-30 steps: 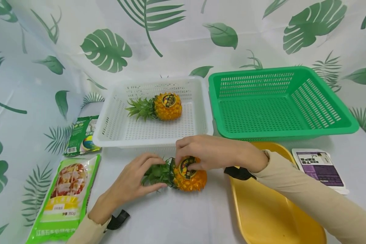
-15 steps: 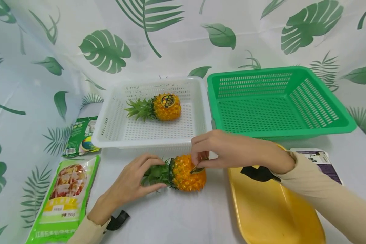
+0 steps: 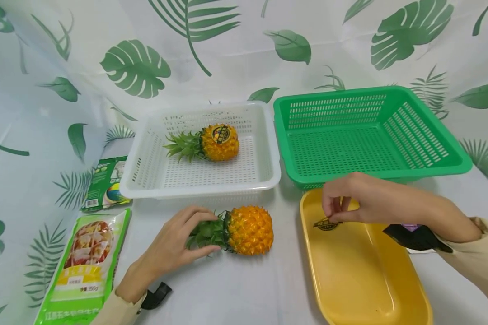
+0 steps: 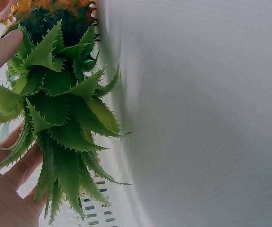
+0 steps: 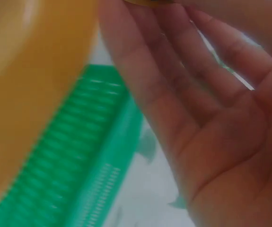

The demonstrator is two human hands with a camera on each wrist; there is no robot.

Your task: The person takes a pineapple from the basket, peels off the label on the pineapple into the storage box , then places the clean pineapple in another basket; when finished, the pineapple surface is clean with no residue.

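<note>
A small orange pineapple (image 3: 251,230) lies on its side on the table, its green leaf crown pointing left. My left hand (image 3: 179,246) holds it by the crown, thumb on the near side and fingers behind the leaves (image 4: 65,118). My right hand (image 3: 359,198) is over the upper end of a yellow tray (image 3: 345,271). Between its thumb and fingertips it pinches a black-and-gold sticker (image 3: 327,224). Bare orange skin shows on this pineapple, without a label.
A white basket (image 3: 199,192) at the back holds another pineapple (image 3: 220,142) with a black-and-gold sticker. To its right stands a green basket (image 3: 374,174). At left lie a green packet (image 3: 105,183) and a green-and-white food pouch (image 3: 85,266).
My right hand has peeled the sticker off the pineapple and carried it right, over the yellow tray. The left hand has stayed on the crown.
</note>
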